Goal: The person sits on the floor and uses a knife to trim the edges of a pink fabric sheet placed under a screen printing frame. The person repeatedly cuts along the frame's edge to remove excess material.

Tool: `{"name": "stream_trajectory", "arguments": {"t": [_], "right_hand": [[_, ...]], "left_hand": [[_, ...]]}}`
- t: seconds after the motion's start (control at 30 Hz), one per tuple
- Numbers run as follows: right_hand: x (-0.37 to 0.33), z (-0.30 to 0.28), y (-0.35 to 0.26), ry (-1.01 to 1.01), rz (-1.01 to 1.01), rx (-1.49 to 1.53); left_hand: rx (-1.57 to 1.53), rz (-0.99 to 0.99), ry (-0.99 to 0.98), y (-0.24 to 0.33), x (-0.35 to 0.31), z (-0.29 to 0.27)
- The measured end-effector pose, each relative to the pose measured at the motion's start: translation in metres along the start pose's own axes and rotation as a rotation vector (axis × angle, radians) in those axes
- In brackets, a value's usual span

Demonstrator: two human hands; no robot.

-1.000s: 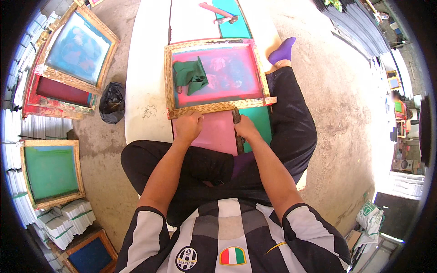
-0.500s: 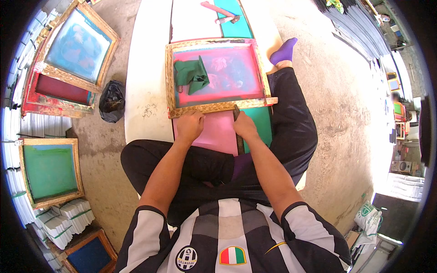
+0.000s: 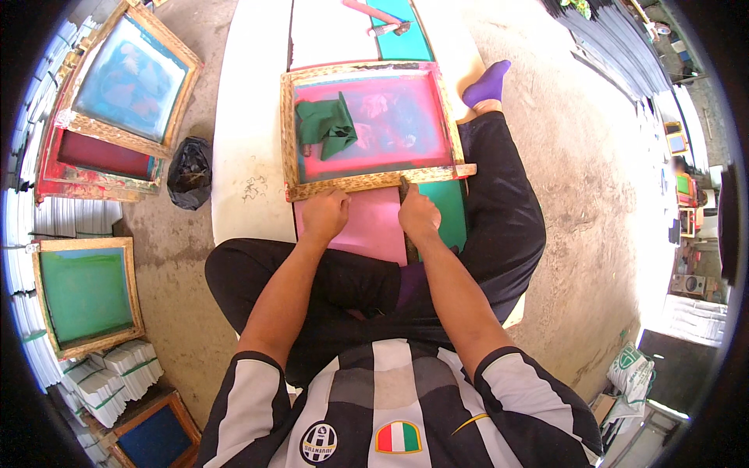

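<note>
A wooden screen-printing frame (image 3: 343,186) with a pink-and-blue stained mesh lies flat in front of me on the long white board. My left hand (image 3: 326,212) is closed against its near rail, left of the middle; whatever its fingers hold, if anything, is hidden. My right hand (image 3: 420,212) is closed around a dark, stick-like tool (image 3: 404,189), whose upper end meets the near rail and whose lower end points toward my lap. Crumpled dark green cloth (image 3: 326,125) rests on the mesh at left. Under my hands lie a pink panel (image 3: 367,226) and a green panel (image 3: 451,218).
A hammer (image 3: 396,30) with a red handle lies beyond the frame. At left are a black plastic bag (image 3: 191,173), more stained frames (image 3: 131,78), a green-meshed frame (image 3: 87,290) and bundled white stacks (image 3: 109,382). My purple-socked foot (image 3: 488,84) is right of the frame.
The frame sits very slightly farther left and higher in view. My right hand has shifted a little left with the dark tool; my left hand keeps its place.
</note>
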State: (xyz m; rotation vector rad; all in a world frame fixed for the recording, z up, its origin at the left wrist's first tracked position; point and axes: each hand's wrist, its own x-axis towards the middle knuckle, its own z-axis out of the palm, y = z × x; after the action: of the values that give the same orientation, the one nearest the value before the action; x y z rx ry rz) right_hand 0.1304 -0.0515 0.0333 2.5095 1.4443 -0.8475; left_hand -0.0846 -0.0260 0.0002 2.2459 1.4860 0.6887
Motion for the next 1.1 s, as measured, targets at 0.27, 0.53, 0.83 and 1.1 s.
{"name": "stream_trajectory", "arguments": {"t": [0.27, 0.53, 0.83, 1.1], "right_hand": [[0.011, 0.003, 0.016, -0.003, -0.052, 0.088], [0.040, 0.043, 0.047, -0.077, -0.154, 0.705], [0.002, 0.037, 0.016, -0.333, -0.217, 0.993], [-0.020, 0.052, -0.024, -0.552, -0.306, 1.074]], "left_hand": [[0.047, -0.021, -0.022, -0.002, 0.000, 0.002], [-0.006, -0.073, -0.024, -0.007, -0.003, 0.000], [0.282, -0.612, 0.027, -0.093, 0.023, -0.078], [0.363, -0.938, -0.107, -0.109, 0.015, -0.118]]}}
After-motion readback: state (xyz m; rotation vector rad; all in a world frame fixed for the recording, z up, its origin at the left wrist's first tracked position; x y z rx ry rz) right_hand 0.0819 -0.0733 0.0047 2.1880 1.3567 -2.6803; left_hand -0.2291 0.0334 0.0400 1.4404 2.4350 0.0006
